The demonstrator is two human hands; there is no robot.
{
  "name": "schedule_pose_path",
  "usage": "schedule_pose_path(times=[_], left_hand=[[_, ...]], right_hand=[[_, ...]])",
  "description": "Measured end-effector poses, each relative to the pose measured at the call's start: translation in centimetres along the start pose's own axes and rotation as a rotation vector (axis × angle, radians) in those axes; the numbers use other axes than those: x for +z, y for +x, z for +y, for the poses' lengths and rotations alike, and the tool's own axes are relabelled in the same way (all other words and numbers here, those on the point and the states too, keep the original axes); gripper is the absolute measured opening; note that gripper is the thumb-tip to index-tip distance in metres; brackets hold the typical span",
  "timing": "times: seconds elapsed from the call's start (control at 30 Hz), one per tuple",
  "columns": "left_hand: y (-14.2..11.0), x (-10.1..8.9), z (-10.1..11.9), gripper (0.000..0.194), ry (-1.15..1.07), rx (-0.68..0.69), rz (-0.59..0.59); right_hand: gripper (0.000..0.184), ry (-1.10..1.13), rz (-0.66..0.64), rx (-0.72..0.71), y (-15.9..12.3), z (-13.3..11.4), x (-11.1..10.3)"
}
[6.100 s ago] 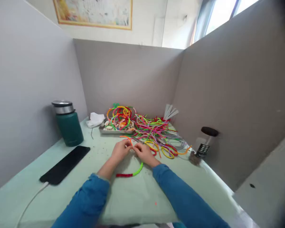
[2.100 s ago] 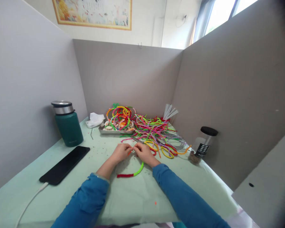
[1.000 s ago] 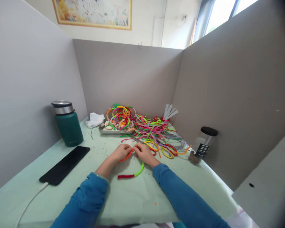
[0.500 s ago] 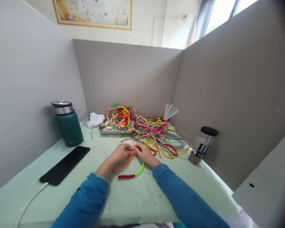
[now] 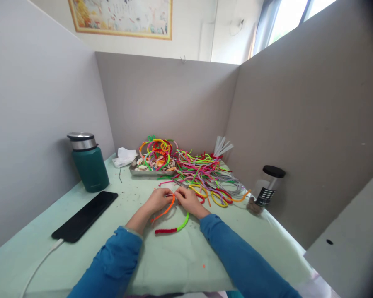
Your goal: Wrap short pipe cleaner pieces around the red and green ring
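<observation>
My left hand (image 5: 159,199) and my right hand (image 5: 187,198) meet near the middle of the table, both with fingers pinched. Between their fingertips is the upper end of an orange pipe cleaner (image 5: 168,210), whose free length curves down to the left. From under my right hand a green and dark red pipe cleaner (image 5: 182,226) curves down onto the cloth; its upper end is hidden by that hand. Just beyond my hands lie scissors (image 5: 201,191) with yellow and red handles, the blades pointing up and left.
A metal tray (image 5: 152,173) holds pipe-cleaner rings and small pieces. Beside it spreads a heap of coloured pipe cleaners (image 5: 202,165). A green bottle (image 5: 90,167) and a black phone (image 5: 85,216) stand and lie left; a clear jar (image 5: 265,190) leans right. Grey partitions (image 5: 168,99) enclose the table.
The orange pipe cleaner's free length has shifted slightly to the right and bends a little more. Both hands stay in nearly the same place.
</observation>
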State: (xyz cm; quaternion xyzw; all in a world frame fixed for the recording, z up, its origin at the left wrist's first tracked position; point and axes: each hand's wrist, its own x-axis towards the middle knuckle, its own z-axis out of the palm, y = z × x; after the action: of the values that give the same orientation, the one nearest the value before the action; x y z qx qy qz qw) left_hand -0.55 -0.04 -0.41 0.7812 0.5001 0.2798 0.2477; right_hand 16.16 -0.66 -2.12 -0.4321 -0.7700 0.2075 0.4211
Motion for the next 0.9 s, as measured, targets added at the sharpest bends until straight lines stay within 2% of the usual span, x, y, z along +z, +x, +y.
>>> schedule_pose_path(times=[0.4,0.9], left_hand=[[0.09,-0.02,0.14,0.027,0.017,-0.012,-0.010],[0.13,0.14,-0.10,0.039,-0.001,-0.020,-0.002]], right_hand=[[0.020,-0.005,0.002,-0.010,-0.01,0.21,0.10],[0.020,0.011,-0.009,0.014,-0.02,0.14,0.01]])
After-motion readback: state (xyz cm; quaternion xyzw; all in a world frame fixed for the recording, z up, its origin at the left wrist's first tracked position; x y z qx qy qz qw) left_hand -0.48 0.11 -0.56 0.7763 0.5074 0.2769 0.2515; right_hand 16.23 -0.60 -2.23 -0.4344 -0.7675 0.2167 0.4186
